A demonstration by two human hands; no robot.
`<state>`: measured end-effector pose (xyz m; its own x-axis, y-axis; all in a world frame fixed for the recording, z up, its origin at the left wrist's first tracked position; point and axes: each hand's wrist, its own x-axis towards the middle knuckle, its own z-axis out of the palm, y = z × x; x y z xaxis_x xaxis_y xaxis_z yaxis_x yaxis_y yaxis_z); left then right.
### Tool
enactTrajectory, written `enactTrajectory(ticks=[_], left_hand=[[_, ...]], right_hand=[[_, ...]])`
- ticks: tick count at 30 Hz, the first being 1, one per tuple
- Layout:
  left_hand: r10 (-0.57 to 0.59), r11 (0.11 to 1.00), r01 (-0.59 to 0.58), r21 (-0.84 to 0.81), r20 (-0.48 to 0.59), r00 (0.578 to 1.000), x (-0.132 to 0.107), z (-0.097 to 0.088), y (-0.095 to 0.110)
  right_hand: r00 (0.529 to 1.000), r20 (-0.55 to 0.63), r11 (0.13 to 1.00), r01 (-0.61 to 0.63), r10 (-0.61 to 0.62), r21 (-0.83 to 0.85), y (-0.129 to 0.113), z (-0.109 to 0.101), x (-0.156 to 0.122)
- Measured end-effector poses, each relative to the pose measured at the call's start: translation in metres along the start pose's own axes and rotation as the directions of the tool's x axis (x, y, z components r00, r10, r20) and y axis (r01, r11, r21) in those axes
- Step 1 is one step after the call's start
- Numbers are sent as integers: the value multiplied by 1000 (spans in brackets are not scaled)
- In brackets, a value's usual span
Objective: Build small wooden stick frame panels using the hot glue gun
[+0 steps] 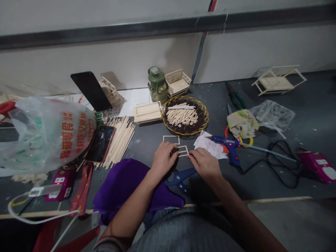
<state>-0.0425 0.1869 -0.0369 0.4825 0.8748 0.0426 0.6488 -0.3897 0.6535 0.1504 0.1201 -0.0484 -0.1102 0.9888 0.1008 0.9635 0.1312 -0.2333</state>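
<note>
Between my two hands is a small wooden stick frame (183, 151) with a crossbar, low over the dark table. My left hand (164, 157) pinches its left end with thumb and fingers. At its right end, the fingertips of my right hand (206, 161) close on the edge. Just behind lies a second rectangular stick frame (171, 140). A blue-handled cutter (181, 177) rests below my hands, partly over a purple cloth (123, 189). Right of my right hand lies a blue glue gun (231, 150) with a glue stick in its back, on a sheet of paper (210, 144).
A yellow-rimmed basket (206, 120) holds short sticks. Left of it are stacked frames (148, 113), a green bottle (157, 85), long sticks (122, 140), a phone (101, 143) and a plastic bag (52, 133). A cloth (242, 123), pliers (236, 98) and a power strip (317, 166) are rightward.
</note>
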Motion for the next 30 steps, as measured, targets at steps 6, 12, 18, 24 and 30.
enactTrajectory(ticks=[6, 12, 18, 24, 30], left_hand=[[-225, 916, 127, -381, -225, 948, 7, -11, -21], [-430, 715, 161, -680, -246, 869, 9, -18, -25], [-478, 612, 152, -776, -210, 853, 9, -18, -25], [-515, 547, 156, -822, -184, 837, 10, -19, -28], [-509, 507, 136, -851, -168, 844, 12, -16, -32]], right_hand=[[980, -198, 993, 34, -11, 112, 14, -26, 1], [966, -256, 980, 13, 39, 199, 22, -68, 18], [992, -125, 999, 17, -11, 42, 46, -81, 70], [985, 94, 989, 146, -146, 9, 41, -64, 129], [961, 179, 969, 228, -209, -93, 14, -38, 151]])
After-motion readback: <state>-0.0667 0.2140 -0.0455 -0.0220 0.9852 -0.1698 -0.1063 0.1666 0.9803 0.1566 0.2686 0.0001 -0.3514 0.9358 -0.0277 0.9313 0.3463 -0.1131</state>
